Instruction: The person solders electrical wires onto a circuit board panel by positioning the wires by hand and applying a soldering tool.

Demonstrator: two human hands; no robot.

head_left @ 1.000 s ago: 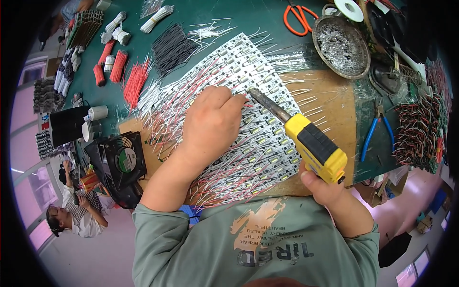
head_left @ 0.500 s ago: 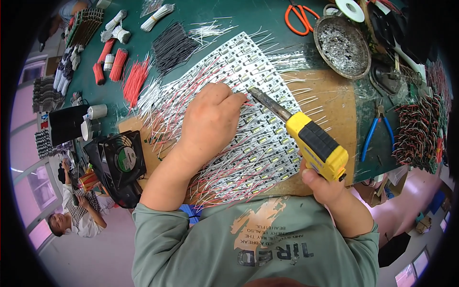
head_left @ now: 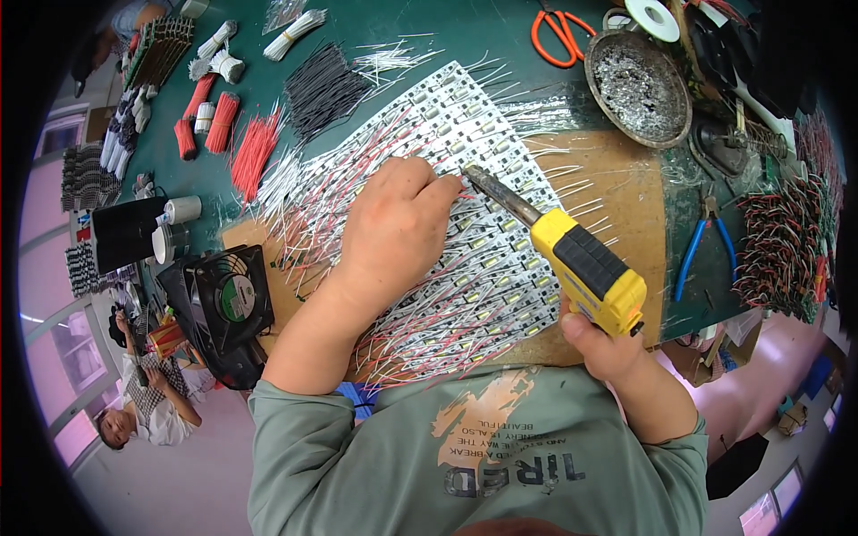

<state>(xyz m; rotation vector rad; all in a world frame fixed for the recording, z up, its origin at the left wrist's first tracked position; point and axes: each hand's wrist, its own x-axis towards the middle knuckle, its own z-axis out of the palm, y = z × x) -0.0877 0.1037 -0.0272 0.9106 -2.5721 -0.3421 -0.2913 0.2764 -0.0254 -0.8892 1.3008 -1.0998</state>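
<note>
A panel of white circuit boards [head_left: 454,94], set with rows of small components and many red and white wires, lies on a brown board [head_left: 630,179] in front of me. My left hand [head_left: 393,219] rests over the panel, thumb and fingers pinched on a red wire [head_left: 466,196] whose end meets a board. In my right hand [head_left: 603,344] is a yellow and black soldering gun [head_left: 590,268], gripped by its handle. Its dark tip reaches the panel just beyond my left fingertips. The fingers around the handle are mostly hidden by the gun.
At the left stands a black fan [head_left: 234,295], near bundles of red wires [head_left: 255,156] and black wires [head_left: 326,85]. A round dish of silvery scraps [head_left: 639,89], orange-handled scissors [head_left: 559,40] and blue-handled pliers [head_left: 695,250] lie rightward. Another person [head_left: 156,406] sits farther left.
The soldering gun's body has shifted very slightly left, its tip staying at about the same spot. My left hand has barely moved and keeps its pinch.
</note>
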